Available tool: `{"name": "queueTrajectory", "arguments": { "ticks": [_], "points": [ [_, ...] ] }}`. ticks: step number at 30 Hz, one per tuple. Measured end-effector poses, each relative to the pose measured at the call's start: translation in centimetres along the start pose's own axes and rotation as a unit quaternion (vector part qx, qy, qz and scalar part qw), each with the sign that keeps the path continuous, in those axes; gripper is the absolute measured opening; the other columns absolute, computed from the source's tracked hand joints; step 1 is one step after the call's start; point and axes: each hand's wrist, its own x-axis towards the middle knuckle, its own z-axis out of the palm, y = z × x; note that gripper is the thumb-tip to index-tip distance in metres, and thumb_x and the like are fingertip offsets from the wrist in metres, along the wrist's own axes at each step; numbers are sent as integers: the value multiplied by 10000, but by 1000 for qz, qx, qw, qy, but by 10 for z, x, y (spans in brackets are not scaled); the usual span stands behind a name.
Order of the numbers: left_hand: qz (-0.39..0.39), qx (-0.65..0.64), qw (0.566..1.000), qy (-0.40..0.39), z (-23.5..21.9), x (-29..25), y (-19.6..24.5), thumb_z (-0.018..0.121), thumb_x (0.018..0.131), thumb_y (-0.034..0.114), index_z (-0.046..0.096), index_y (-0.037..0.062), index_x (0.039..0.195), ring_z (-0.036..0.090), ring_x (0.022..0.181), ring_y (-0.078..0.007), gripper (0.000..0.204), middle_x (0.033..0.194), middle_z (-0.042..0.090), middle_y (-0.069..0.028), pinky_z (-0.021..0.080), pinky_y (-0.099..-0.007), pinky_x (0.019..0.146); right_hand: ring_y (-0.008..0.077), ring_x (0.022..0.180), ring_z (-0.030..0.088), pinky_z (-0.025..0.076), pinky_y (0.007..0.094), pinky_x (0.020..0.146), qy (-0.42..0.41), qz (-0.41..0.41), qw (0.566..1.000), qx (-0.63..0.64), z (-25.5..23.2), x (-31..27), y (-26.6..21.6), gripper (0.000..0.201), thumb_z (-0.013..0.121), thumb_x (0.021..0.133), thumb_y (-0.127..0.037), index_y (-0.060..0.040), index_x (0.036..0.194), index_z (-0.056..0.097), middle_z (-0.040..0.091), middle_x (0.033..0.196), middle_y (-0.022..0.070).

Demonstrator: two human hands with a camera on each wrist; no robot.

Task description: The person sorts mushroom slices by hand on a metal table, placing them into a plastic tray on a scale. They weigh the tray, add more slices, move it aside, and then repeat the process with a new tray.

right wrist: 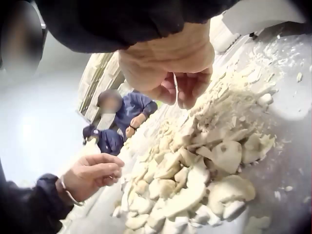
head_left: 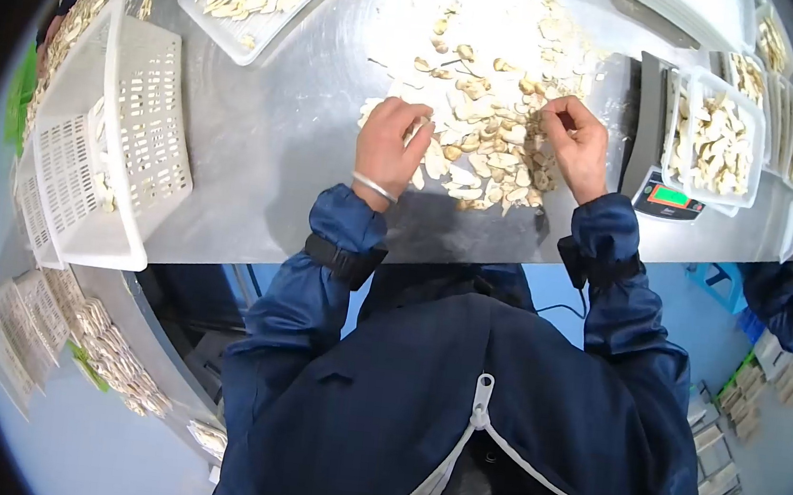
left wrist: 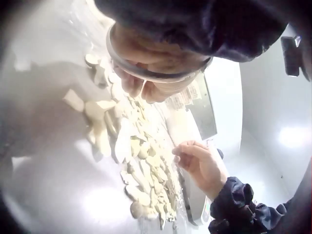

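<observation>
Pale sliced mushrooms (head_left: 481, 160) lie in a loose heap on the metal table. My left hand (head_left: 389, 147), with a bracelet at its wrist, hovers at the heap's left edge, fingers bent downward and thumb apart from the forefinger. A pale sliver shows between its fingers in the left wrist view; I cannot tell whether it is a held slice. Over the heap's right side is my right hand (head_left: 578, 149), its fingers loosely bent and the thumb near the forefinger. No slice shows in its grasp. Small crumbs and broken pieces (right wrist: 229, 105) lie below it in the right wrist view.
A digital scale (head_left: 670, 199) at right bears a plastic tub (head_left: 755, 167) of slices, with more filled tubs behind. At left stands a white perforated basket (head_left: 158, 100). A tray (head_left: 243, 53) of slices sits at the far left. Other people (right wrist: 129, 109) work across the table.
</observation>
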Motion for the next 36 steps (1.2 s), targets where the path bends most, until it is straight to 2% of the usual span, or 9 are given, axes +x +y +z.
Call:
{"name": "queueTrajectory", "arguments": {
  "ticks": [3, 6, 13, 20, 24, 25, 29, 33, 36],
  "points": [
    [68, 87, 994, -10, 13, 21, 3, 677, 769, 125, 665, 51, 938, 537, 858, -292, 185, 843, 553, -96, 448, -386, 750, 332, 890, 588, 484, 401, 766, 37, -146, 975, -166, -6, -3, 1, 109, 591, 789, -54, -29, 892, 618, 598, 896, 143],
    [92, 119, 988, -33, 24, 29, 10, 690, 767, 159, 672, 51, 962, 549, 867, -277, 225, 837, 555, -89, 454, -373, 752, 334, 905, 584, 484, 402, 782, 2, -164, 983, -78, 5, -7, -12, 161, 584, 786, -43, -24, 940, 626, 597, 926, 138],
    [120, 170, 976, -72, 37, 36, 10, 699, 731, 97, 627, 45, 889, 522, 848, -308, 181, 859, 514, -105, 438, -400, 732, 329, 892, 586, 485, 408, 781, 12, -133, 985, -109, 3, 14, -13, 172, 581, 793, -55, -19, 951, 638, 596, 920, 142],
    [98, 137, 984, -53, 35, 23, 5, 674, 765, 146, 589, 42, 983, 519, 845, -313, 256, 875, 511, -122, 434, -414, 733, 337, 904, 572, 469, 418, 795, 5, -264, 957, -117, 42, 65, -39, 189, 571, 830, -97, -30, 990, 644, 607, 954, 137],
    [97, 193, 974, -70, 40, 24, 9, 689, 761, 172, 619, 63, 945, 525, 856, -308, 225, 881, 525, -109, 436, -413, 740, 319, 858, 550, 453, 418, 759, -48, -295, 928, -222, 65, 88, -29, 126, 563, 784, -80, -48, 889, 623, 571, 876, 118],
    [94, 189, 975, -63, 43, 24, 10, 694, 756, 176, 625, 72, 929, 523, 856, -301, 213, 867, 526, -97, 424, -411, 726, 323, 809, 543, 451, 423, 730, -24, -310, 926, -212, 67, 88, -27, 89, 560, 754, -63, -50, 833, 599, 548, 812, 117],
    [104, 184, 975, -66, 45, 23, 7, 692, 762, 164, 641, 75, 901, 532, 847, -279, 173, 843, 537, -83, 397, -406, 699, 335, 778, 563, 465, 426, 711, -13, -276, 941, -198, 56, 84, -20, 68, 587, 796, -96, -30, 808, 597, 566, 774, 137],
    [146, 85, 986, -13, 38, 25, 3, 672, 817, 143, 675, 52, 802, 546, 733, -261, 92, 757, 572, -72, 412, -364, 654, 333, 783, 599, 487, 405, 713, -12, -119, 993, -1, 40, 79, -17, 103, 582, 814, -100, -18, 843, 638, 601, 777, 134],
    [1, -66, 994, -83, 14, 23, 5, 674, 822, 169, 692, 50, 896, 581, 708, -259, 141, 750, 592, -70, 436, -365, 630, 321, 786, 604, 492, 388, 723, -23, 21, 999, 13, 23, 78, -12, 129, 588, 806, -109, -27, 888, 647, 601, 806, 142]
  ]
}}
